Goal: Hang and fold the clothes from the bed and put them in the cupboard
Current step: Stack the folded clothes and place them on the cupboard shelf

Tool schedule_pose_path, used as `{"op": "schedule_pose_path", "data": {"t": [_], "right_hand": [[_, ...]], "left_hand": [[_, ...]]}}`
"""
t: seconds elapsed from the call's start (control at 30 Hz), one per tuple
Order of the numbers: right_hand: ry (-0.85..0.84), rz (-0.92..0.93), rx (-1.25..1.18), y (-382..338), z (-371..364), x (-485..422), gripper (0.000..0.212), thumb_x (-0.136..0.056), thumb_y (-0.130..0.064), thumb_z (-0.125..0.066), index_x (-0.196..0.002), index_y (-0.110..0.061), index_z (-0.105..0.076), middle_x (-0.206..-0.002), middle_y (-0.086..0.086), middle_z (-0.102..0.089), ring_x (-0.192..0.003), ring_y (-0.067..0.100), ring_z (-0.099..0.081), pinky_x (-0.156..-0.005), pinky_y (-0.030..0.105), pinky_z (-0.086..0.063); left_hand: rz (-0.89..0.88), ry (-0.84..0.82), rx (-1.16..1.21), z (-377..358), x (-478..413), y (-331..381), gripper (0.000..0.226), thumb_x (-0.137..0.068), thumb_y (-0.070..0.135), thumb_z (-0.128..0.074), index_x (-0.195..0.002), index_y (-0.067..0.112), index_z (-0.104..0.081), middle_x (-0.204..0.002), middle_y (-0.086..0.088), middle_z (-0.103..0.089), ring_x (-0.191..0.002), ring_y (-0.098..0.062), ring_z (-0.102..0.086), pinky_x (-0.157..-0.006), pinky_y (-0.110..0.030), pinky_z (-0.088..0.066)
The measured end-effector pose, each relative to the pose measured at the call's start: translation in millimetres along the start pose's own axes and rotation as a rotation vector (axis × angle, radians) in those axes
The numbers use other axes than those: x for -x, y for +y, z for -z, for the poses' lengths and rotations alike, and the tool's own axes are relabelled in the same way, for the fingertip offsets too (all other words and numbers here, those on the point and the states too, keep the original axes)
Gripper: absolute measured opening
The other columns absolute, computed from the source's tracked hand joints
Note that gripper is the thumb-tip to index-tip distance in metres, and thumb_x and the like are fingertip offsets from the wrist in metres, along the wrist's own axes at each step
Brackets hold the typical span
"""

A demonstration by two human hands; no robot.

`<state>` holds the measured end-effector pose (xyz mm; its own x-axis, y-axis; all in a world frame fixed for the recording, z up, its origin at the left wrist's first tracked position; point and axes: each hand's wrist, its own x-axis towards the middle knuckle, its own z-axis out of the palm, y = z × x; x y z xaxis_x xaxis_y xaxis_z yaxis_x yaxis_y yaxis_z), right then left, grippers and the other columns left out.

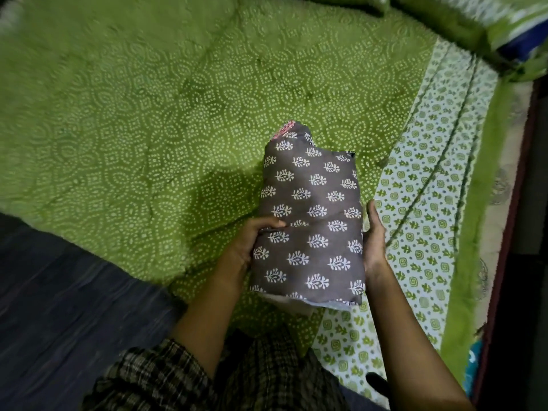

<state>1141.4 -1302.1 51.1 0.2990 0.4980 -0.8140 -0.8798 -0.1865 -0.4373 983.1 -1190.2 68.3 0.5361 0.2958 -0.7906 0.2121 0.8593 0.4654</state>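
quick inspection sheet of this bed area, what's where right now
surface: green dotted bedsheet, creased, with a pale printed border on its right
job's things: folded grey leaf-print garment, held above the sheet; a bit of pink shows at its far end
clutter: bundled bedding at the far right corner
grippers: left hand grips the garment's left edge, thumb on top; right hand lies against its right edge, fingers hidden
cables: nothing seen
surroundings: dark blurred floor on the left; checked sleeve below
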Motion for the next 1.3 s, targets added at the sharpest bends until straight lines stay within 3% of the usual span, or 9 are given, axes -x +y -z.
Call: {"op": "schedule_pose_path", "data": {"t": [0.13,0.2,0.3,0.43,0.53,0.67,0.83,1.1,1.3], "right_hand": [[-0.188,-0.049,0.078,11.2,-30.6,49.8,0.076,-0.101,-0.042,-0.022,-0.046,-0.027,-0.071,-0.056,-0.006,-0.068,-0.048,0.008,-0.065,-0.037,0.019,-0.048],[-0.347,-0.063,0.106,14.7,-56.4,62.1,0.061,-0.094,-0.056,-0.03,-0.073,-0.026,-0.079,-0.085,0.0,-0.075,-0.076,0.016,-0.071,-0.06,0.03,-0.058],[-0.443,-0.047,0.13,27.4,-101.2,84.3,0.067,-0.072,-0.061,-0.059,-0.117,-0.013,-0.067,-0.124,0.012,-0.063,-0.112,0.031,-0.06,-0.095,0.054,-0.046],[-0.714,-0.146,0.511,63.9,-143.8,133.6,0.018,-0.069,-0.024,-0.066,-0.077,-0.013,-0.078,-0.082,0.009,-0.074,-0.067,0.022,-0.07,-0.063,0.033,-0.059],[-0.795,-0.187,0.741,100.5,-167.4,177.4,0.016,-0.066,-0.017,-0.061,-0.059,-0.014,-0.075,-0.06,0.006,-0.069,-0.049,0.018,-0.065,-0.049,0.024,-0.054],[-0.927,-0.255,0.861,160.9,-177.6,242.5,0.015,-0.065,-0.015,-0.062,-0.057,-0.014,-0.075,-0.058,0.006,-0.067,-0.045,0.019,-0.062,-0.048,0.023,-0.053],[-1.085,-0.485,0.944,247.1,-150.2,326.6,0.014,-0.068,-0.016,-0.062,-0.067,-0.011,-0.075,-0.069,0.009,-0.071,-0.055,0.023,-0.067,-0.055,0.032,-0.058],[-1.391,-0.863,1.179,351.0,-67.0,438.8,0.065,-0.044,-0.013,-0.09,-0.105,-0.003,-0.071,-0.106,0.018,-0.069,-0.089,0.031,-0.069,-0.074,0.044,-0.056],[-1.66,-0.805,1.501,407.6,-39.7,526.5,0.056,-0.063,-0.014,-0.078,-0.116,-0.002,-0.064,-0.114,0.021,-0.066,-0.099,0.034,-0.065,-0.09,0.049,-0.052]], "left_hand": [[-0.101,0.069,0.079,13.8,64.0,-2.6,0.019,-0.054,0.011,-0.054,-0.056,0.006,-0.072,-0.057,-0.009,-0.067,-0.046,-0.019,-0.063,-0.047,-0.021,-0.052],[-0.137,0.102,0.084,29.8,96.5,-9.6,0.019,-0.055,0.011,-0.056,-0.059,0.007,-0.074,-0.063,-0.01,-0.069,-0.051,-0.02,-0.065,-0.053,-0.023,-0.054],[-0.174,0.214,0.117,56.0,148.5,-22.6,0.017,-0.053,0.013,-0.06,-0.059,0.01,-0.075,-0.065,-0.009,-0.07,-0.052,-0.021,-0.065,-0.056,-0.025,-0.053],[-0.27,0.368,0.259,80.3,223.1,-55.3,0.014,-0.06,0.013,-0.061,-0.054,0.008,-0.073,-0.06,-0.01,-0.068,-0.048,-0.019,-0.063,-0.051,-0.021,-0.052],[-0.372,0.481,0.409,94.9,277.0,-93.8,0.032,-0.08,0.007,-0.05,-0.057,0.005,-0.071,-0.055,-0.011,-0.066,-0.043,-0.019,-0.06,-0.045,-0.018,-0.05],[-0.468,0.614,0.569,99.8,355.7,-158.5,0.019,-0.075,0.007,-0.053,-0.059,0.005,-0.064,-0.052,-0.011,-0.063,-0.041,-0.019,-0.057,-0.045,-0.019,-0.047],[-0.669,0.771,0.752,86.8,447.3,-268.5,0.013,-0.061,0.007,-0.063,-0.072,0.001,-0.068,-0.071,-0.014,-0.066,-0.064,-0.025,-0.063,-0.066,-0.026,-0.052],[-0.867,1.125,1.059,1.7,547.4,-430.3,0.04,-0.079,0.006,-0.05,-0.043,0.007,-0.067,-0.048,-0.008,-0.062,-0.039,-0.017,-0.059,-0.041,-0.016,-0.047],[-0.965,1.301,1.263,-51.5,598.6,-503.8,0.013,-0.06,0.014,-0.063,-0.054,0.008,-0.072,-0.063,-0.013,-0.067,-0.048,-0.024,-0.062,-0.051,-0.024,-0.052]]}}
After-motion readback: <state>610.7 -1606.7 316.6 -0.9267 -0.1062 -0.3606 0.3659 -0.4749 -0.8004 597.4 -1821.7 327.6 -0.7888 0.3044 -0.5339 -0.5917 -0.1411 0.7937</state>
